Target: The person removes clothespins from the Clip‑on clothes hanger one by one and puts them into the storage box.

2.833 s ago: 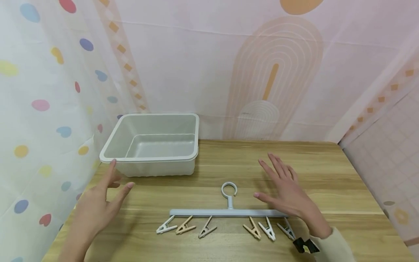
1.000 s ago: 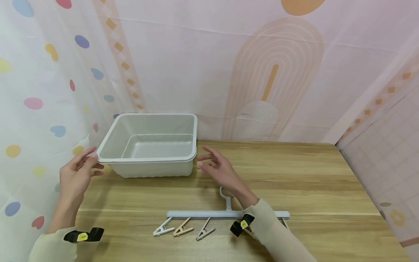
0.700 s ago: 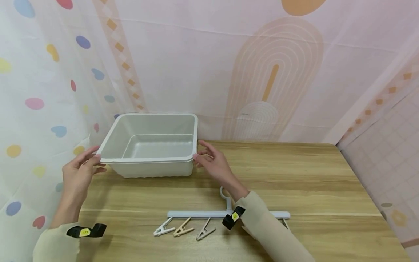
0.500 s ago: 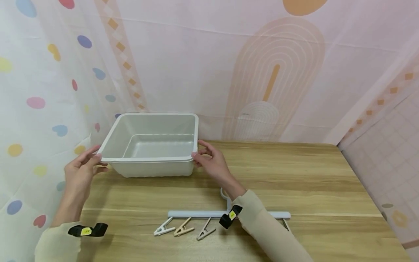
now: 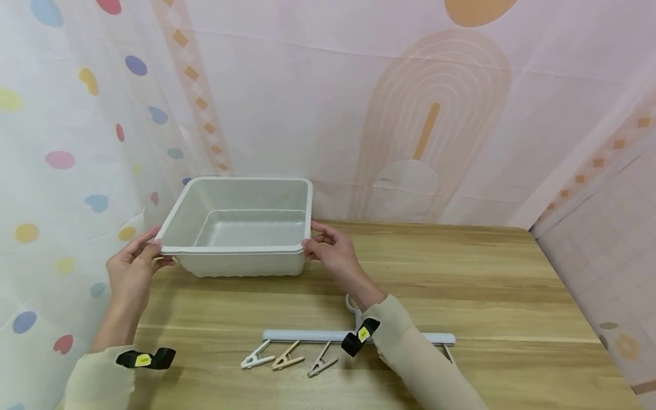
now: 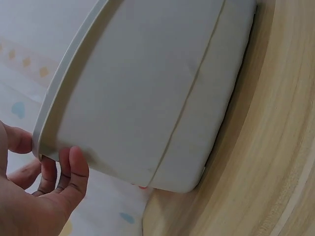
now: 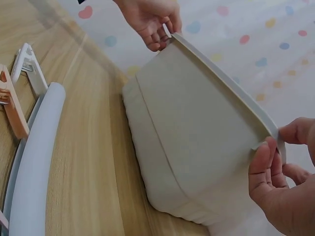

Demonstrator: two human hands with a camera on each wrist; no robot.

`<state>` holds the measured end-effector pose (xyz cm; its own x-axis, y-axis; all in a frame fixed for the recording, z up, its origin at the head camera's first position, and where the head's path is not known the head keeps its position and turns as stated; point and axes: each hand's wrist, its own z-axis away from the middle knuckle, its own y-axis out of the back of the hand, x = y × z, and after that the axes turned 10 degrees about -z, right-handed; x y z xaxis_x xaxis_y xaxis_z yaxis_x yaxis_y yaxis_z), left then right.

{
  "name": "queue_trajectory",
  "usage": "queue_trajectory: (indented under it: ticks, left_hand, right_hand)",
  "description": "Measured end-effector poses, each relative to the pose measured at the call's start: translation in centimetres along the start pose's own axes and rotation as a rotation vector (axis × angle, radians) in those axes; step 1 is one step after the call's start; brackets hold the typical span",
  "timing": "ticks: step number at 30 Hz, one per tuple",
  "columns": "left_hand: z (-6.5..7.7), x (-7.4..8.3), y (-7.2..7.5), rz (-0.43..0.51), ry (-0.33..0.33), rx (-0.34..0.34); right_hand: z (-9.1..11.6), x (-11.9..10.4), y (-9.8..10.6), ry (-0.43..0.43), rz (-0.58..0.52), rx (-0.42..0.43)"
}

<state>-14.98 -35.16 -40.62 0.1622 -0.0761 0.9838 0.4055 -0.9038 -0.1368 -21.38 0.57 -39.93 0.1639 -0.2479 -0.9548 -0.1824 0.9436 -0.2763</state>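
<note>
A pale grey plastic basin (image 5: 241, 263) with a wide rim stands at the back left of the table, with nothing inside it. At its front left corner my left hand (image 5: 130, 273) pinches the rim, thumb on top and fingers curled below; the left wrist view shows the fingers (image 6: 76, 172) under the lip. My right hand (image 5: 335, 256) grips the front right corner the same way, and the right wrist view shows its thumb (image 7: 295, 131) against the rim. Both hands appear together around the basin (image 7: 192, 123) in the right wrist view.
A light blue clip hanger (image 5: 302, 335) lies on the wooden table (image 5: 461, 273) in front of the basin, partly hidden by my right sleeve (image 5: 410, 347). White, tan and grey clips (image 5: 288, 356) hang from its bar. A patterned curtain (image 5: 287, 102) rises behind the table.
Both hands have moved from apart over the table to the basin's front corners. The right hand closed on the rim after the left reached it. The basin has stayed about where it was.
</note>
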Motion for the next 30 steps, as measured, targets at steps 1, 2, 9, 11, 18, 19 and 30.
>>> queue_trajectory:
  ticks: [1, 2, 9, 11, 18, 19, 30]
  left_hand:
    - [0.0, 0.0, -0.1, -0.004, -0.001, 0.003]
    - [0.1, -0.1, -0.2, -0.005, 0.000, 0.006]
    - [0.6, -0.3, -0.6, -0.039, 0.004, 0.010]
    - [0.6, -0.3, -0.9, -0.050, 0.002, 0.007]
    - [0.9, -0.6, -2.3, -0.078, -0.029, -0.010]
    - [0.9, -0.7, -2.5, -0.080, -0.030, -0.015]
    - [1.1, -0.7, -5.7, -0.268, -0.017, 0.046]
  right_hand:
    - [0.0, 0.0, 0.1, -0.005, 0.000, 0.003]
    - [0.0, 0.1, 0.1, -0.010, -0.001, 0.007]
    - [0.1, 0.0, 0.8, -0.012, -0.010, 0.008]
    - [0.2, -0.1, 1.1, -0.008, -0.013, 0.006]
    - [0.3, -0.7, 2.4, -0.010, -0.042, 0.021]
    - [0.3, -0.8, 2.7, -0.014, -0.045, 0.027]
    - [0.6, -1.8, 5.3, -0.004, -0.093, 0.050]
